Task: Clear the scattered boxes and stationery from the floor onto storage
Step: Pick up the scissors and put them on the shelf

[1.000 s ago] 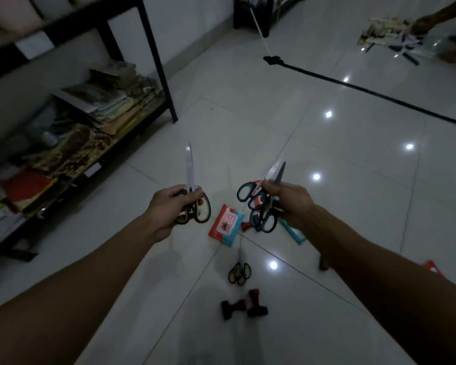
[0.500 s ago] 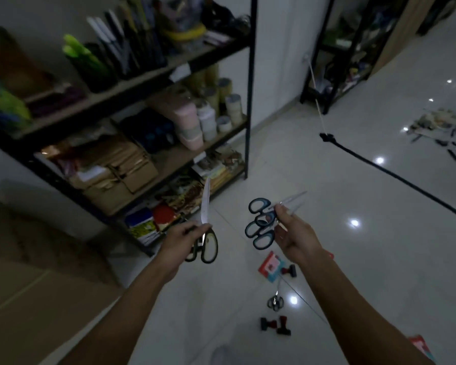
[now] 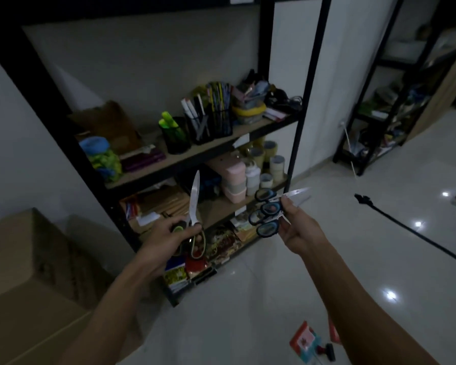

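Two hands, left (image 3: 166, 239) and right (image 3: 296, 227). One green-handled pair of scissors (image 3: 194, 206) at 9 o'clock, two blue-handled pairs (image 3: 267, 216) at 3 o'clock. Two black shelving racks (image 3: 294, 143).

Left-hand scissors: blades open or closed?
Closed. The scissors in the left hand show one joined blade pointing up, no gap.

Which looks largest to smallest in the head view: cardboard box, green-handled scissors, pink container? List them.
1. cardboard box, though it sits nearest the camera.
2. green-handled scissors and pink container: look alike in size, unranked.
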Demonstrator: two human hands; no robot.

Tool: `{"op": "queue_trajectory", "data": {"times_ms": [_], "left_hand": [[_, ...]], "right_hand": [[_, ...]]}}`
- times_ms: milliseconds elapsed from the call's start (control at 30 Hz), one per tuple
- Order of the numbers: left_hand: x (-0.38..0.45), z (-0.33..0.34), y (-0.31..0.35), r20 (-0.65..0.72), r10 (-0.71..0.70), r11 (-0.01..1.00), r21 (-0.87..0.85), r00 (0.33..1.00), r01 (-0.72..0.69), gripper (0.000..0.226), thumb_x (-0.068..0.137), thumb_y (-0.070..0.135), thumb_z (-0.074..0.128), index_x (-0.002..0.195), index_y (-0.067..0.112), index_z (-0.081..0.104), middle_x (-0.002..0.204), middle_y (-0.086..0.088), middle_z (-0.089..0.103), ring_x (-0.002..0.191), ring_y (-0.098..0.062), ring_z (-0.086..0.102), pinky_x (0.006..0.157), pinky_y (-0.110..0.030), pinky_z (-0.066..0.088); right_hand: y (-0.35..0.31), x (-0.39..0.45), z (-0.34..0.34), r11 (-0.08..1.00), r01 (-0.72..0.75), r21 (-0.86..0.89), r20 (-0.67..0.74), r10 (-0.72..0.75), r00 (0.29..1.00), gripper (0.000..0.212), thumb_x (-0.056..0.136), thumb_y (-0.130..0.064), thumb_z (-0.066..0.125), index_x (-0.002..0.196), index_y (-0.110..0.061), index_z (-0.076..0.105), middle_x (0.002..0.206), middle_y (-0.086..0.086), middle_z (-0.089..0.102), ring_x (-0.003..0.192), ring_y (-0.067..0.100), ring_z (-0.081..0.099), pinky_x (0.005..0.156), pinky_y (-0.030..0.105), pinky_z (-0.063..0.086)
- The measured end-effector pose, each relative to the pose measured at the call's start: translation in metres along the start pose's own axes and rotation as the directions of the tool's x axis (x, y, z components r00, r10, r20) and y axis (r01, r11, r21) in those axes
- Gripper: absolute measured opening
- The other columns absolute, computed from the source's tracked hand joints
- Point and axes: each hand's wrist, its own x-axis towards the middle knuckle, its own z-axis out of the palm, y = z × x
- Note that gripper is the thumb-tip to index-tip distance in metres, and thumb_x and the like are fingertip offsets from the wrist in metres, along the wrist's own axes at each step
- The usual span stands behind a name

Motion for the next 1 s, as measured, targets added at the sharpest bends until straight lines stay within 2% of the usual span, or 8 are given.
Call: {"op": "queue_trajectory", "data": {"times_ms": [200, 367, 467, 533, 600, 733, 900, 1000], "left_hand": [[0.081, -0.034, 0.057, -0.043, 0.128, 0.992, 0.029, 0.991, -0.127, 0.006, 0.086, 0.027, 0.077, 0.089, 0.023, 0.080, 0.088, 0.002, 0.074, 0.088, -0.012, 0.068, 0.082, -0.033, 0.049], [0.151, -0.062, 0.101, -0.191, 0.139, 0.988, -0.038, 0.972, -0.148, 0.014, 0.088, 0.034, 0.072, 0.088, 0.022, 0.080, 0.096, -0.005, 0.076, 0.096, -0.025, 0.069, 0.091, -0.046, 0.051], [0.196, -0.078, 0.124, -0.295, 0.115, 0.988, -0.062, 0.948, -0.139, 0.019, 0.097, 0.024, 0.064, 0.086, 0.020, 0.079, 0.089, -0.008, 0.076, 0.085, -0.023, 0.070, 0.078, -0.035, 0.053], [0.220, -0.090, 0.138, -0.386, 0.122, 0.983, -0.080, 0.914, -0.165, 0.019, 0.099, 0.016, 0.061, 0.087, 0.016, 0.076, 0.081, -0.004, 0.074, 0.073, -0.016, 0.067, 0.064, -0.024, 0.052], [0.240, -0.101, 0.149, -0.432, 0.082, 0.988, -0.083, 0.898, -0.131, 0.018, 0.099, 0.016, 0.060, 0.089, 0.013, 0.075, 0.080, -0.004, 0.072, 0.072, -0.017, 0.065, 0.064, -0.026, 0.051], [0.276, -0.124, 0.163, -0.399, 0.022, 0.992, -0.103, 0.917, -0.069, 0.030, 0.099, 0.012, 0.059, 0.074, 0.010, 0.076, 0.076, -0.007, 0.074, 0.077, -0.026, 0.069, 0.081, -0.042, 0.054], [0.311, -0.140, 0.174, -0.362, -0.043, 0.992, -0.128, 0.931, -0.004, 0.019, 0.098, 0.010, 0.059, 0.082, 0.005, 0.069, 0.073, -0.012, 0.066, 0.049, -0.014, 0.059, 0.043, -0.020, 0.043], [0.331, -0.150, 0.171, -0.360, -0.135, 0.969, -0.243, 0.923, 0.047, 0.019, 0.099, 0.014, 0.054, 0.094, 0.006, 0.071, 0.085, -0.013, 0.070, 0.065, -0.022, 0.062, 0.054, -0.027, 0.051]], "right_hand": [[-0.043, 0.072, 0.085, 0.999, 0.031, -0.036, 0.161, -0.025, 0.987, 0.026, 0.094, -0.023, 0.070, 0.115, -0.009, 0.069, 0.100, 0.007, 0.077, 0.080, 0.017, 0.073, 0.074, 0.031, 0.062], [-0.080, 0.134, 0.162, 0.983, 0.068, -0.171, 0.277, -0.018, 0.961, 0.024, 0.093, -0.020, 0.071, 0.110, -0.004, 0.066, 0.093, 0.009, 0.077, 0.077, 0.020, 0.074, 0.067, 0.033, 0.061], [-0.099, 0.168, 0.204, 0.940, 0.128, -0.316, 0.371, -0.002, 0.929, 0.024, 0.092, -0.022, 0.071, 0.108, -0.004, 0.071, 0.101, 0.012, 0.077, 0.083, 0.023, 0.074, 0.073, 0.037, 0.062], [-0.112, 0.185, 0.235, 0.902, 0.182, -0.392, 0.446, 0.013, 0.895, 0.023, 0.092, -0.021, 0.071, 0.110, -0.005, 0.073, 0.101, 0.012, 0.077, 0.075, 0.019, 0.073, 0.062, 0.031, 0.059], [-0.122, 0.198, 0.265, 0.872, 0.223, -0.436, 0.476, 0.014, 0.879, 0.019, 0.091, -0.018, 0.072, 0.106, -0.006, 0.073, 0.093, 0.007, 0.077, 0.068, 0.013, 0.072, 0.057, 0.026, 0.055], [-0.137, 0.223, 0.317, 0.807, 0.278, -0.522, 0.541, 0.061, 0.839, 0.017, 0.088, -0.018, 0.076, 0.101, -0.007, 0.074, 0.097, 0.004, 0.078, 0.087, 0.018, 0.072, 0.070, 0.030, 0.056], [-0.149, 0.235, 0.367, 0.744, 0.348, -0.570, 0.600, 0.087, 0.796, 0.043, 0.085, -0.018, 0.078, 0.119, 0.005, 0.066, 0.103, 0.013, 0.076, 0.091, 0.022, 0.074, 0.076, 0.031, 0.060], [-0.148, 0.243, 0.394, 0.694, 0.400, -0.599, 0.616, 0.081, 0.783, 0.035, 0.084, -0.015, 0.079, 0.113, 0.004, 0.069, 0.100, 0.013, 0.077, 0.092, 0.025, 0.074, 0.086, 0.036, 0.060]]}}
